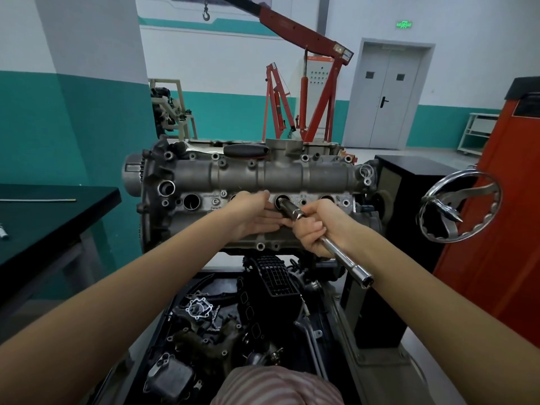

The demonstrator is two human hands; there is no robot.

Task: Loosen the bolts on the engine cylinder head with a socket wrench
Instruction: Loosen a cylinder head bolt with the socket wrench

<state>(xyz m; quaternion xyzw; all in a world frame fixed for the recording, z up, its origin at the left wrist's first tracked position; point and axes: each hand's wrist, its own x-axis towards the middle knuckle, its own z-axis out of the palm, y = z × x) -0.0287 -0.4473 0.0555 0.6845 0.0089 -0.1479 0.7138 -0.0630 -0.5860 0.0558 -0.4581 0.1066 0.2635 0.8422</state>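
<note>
Right hand (314, 229) grips the socket wrench (327, 241), its long axis angling up-left into a well in the cylinder head (263, 173); left hand (257, 214), open and flat, steadies beside it.

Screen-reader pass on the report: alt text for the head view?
The right hand grips a chrome socket wrench whose tip enters a round well in the engine cylinder head, while the open left hand rests flat on the head beside it. Loose engine parts fill a tray below.
</note>
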